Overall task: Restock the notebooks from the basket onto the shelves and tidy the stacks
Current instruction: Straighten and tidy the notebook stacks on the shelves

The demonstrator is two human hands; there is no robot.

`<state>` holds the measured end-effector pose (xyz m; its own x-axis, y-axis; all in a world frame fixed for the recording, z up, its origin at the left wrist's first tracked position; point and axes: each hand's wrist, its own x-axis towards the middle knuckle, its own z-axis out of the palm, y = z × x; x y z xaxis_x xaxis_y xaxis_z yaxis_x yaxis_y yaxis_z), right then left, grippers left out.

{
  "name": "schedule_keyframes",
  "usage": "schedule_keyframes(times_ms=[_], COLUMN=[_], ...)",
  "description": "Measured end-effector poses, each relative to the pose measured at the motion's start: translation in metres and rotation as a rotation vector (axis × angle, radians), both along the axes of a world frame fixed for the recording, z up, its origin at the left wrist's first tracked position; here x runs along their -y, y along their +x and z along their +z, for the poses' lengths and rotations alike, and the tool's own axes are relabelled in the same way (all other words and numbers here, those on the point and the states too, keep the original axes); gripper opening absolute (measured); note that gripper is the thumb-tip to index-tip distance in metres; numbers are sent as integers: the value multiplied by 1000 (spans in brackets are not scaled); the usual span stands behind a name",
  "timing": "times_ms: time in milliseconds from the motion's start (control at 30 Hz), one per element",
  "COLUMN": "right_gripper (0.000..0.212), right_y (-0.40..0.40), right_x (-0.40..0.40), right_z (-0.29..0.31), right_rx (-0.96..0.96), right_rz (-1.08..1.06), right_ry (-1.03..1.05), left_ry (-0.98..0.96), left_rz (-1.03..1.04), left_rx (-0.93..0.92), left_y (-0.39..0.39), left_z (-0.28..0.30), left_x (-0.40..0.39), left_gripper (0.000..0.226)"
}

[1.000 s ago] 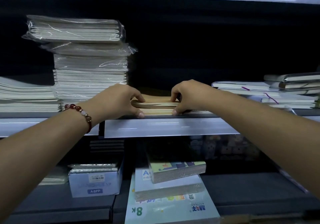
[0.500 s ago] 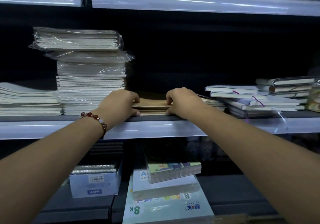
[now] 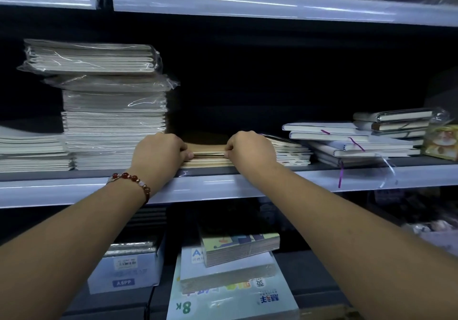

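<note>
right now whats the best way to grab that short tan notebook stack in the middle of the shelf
Grip the tan notebook stack by its two short ends, coming from the front, as the left hand and right hand do. It lies flat and low between the tall wrapped stack and the slanted notebooks, so only its front corners are open.

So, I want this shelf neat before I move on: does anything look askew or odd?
Yes. The top wrapped pack on the tall stack overhangs to the left. The ribbon-marked notebooks on the right lie fanned, one purple ribbon dangling over the shelf edge.
</note>
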<state>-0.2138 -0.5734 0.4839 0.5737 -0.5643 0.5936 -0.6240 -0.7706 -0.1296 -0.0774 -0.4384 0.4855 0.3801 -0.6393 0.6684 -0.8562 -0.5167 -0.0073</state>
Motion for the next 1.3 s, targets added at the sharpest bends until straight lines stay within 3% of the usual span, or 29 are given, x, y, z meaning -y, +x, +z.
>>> schedule_keyframes(times_ms=[233,367,467,533,700,833,933,1200,1300], right_gripper=[18,26,24,30,54,58,61,51,50], right_y=[-3,-44,-85,-110,-135,-129,-123,-113,-114], right_x=[-2,-19,-16,-7,9,18,22,34,38], right_z=[0,3,-2,-6,-15,-16,-16,-11,-11], right_rx=[-36,157,308,262,121,89,125,100,126], right_rz=[39,200,127,63,1,-99,-127,-136,-94], right_ry=[53,162,159,208,290,292,299,356,388], left_ry=[19,17,53,71,-283,-58,-26,103,54], left_rz=[16,0,15,16,-125,-337,-369,-333,-336], left_rx=[40,41,-3,-46,-36,-533,-615,-516,-480], left_y=[3,4,3,-6,-77,-107,-113,-108,-106], left_z=[-3,-4,-2,1,-4,-2,4,0,-3], left_x=[-1,-2,-3,-5,9,54,80,109,107], left_gripper=[34,34,38,40,56,110,125,101,86])
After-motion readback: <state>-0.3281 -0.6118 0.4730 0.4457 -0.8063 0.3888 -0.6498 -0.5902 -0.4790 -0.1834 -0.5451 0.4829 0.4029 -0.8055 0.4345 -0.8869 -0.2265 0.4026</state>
